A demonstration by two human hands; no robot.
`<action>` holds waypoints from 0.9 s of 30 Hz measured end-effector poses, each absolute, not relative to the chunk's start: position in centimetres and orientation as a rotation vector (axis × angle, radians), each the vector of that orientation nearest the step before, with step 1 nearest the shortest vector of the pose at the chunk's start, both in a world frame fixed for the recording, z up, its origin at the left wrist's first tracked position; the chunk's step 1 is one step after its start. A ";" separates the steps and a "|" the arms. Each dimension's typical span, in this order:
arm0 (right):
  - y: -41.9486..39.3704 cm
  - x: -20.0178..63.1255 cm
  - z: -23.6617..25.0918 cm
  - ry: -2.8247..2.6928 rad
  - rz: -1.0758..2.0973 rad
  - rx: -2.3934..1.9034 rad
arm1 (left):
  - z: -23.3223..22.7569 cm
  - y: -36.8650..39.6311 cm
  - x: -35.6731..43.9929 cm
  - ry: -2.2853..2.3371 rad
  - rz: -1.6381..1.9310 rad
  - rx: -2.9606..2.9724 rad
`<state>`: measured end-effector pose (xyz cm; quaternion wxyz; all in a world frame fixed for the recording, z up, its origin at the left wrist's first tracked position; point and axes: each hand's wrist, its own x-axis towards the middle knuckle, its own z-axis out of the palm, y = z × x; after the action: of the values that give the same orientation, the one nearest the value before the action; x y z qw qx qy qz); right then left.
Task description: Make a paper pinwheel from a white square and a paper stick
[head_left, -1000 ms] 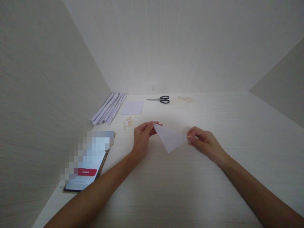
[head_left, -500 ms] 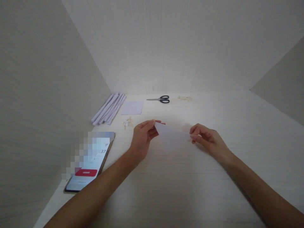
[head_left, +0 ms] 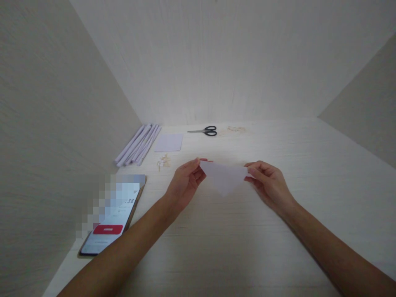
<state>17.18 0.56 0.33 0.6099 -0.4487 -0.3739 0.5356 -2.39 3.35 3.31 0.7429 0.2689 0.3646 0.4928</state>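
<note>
Between my hands a white sheet of paper [head_left: 225, 178] is held up above the table, in a triangular shape with its point toward me. My left hand [head_left: 187, 181] pinches its left corner between thumb and fingers. At the opposite corner, my right hand [head_left: 266, 179] grips the paper with thumb on top and fingers behind. Just beyond my left hand lies a small pile of pale, thin bits [head_left: 163, 161], too small to name for sure.
Several rolled white paper tubes [head_left: 138, 145] lie at the back left, beside a stack of square white paper [head_left: 168, 142]. Black-handled scissors [head_left: 204, 131] and more pale bits [head_left: 236, 129] rest near the back wall. A lit phone [head_left: 111, 218] lies left of my left forearm.
My right hand has risen slightly and its fingers have shifted further over the paper's corner, so the top edge is now nearly level. The view has moved a little.
</note>
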 end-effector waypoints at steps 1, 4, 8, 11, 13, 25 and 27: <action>0.6 16.9 0.2 -0.753 1.260 -1.013 | 2.9 3.2 -2.2 0.812 1.129 0.642; 0.8 16.6 0.1 -0.580 1.277 -0.974 | 1.8 2.6 -1.6 0.898 1.183 0.752; 0.5 17.2 0.7 -0.714 1.025 -1.080 | 1.5 2.1 -1.5 1.012 1.081 0.977; -0.1 17.5 1.3 -0.958 0.796 -1.210 | 2.5 1.9 -1.5 1.050 0.911 1.245; -0.6 17.1 1.7 -1.098 0.683 -1.290 | 3.2 1.5 -1.4 1.040 0.795 1.420; -3.1 13.9 2.1 -1.487 0.187 -1.421 | 3.8 -1.2 -0.9 1.287 0.440 2.389; -3.1 13.8 2.1 -1.451 0.266 -1.410 | 3.8 -1.3 -0.9 1.310 0.398 2.432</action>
<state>13.76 -3.07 2.13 0.5229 -0.5889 -0.6061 0.1110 -0.94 -1.33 3.77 0.1742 0.8580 0.4623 0.1406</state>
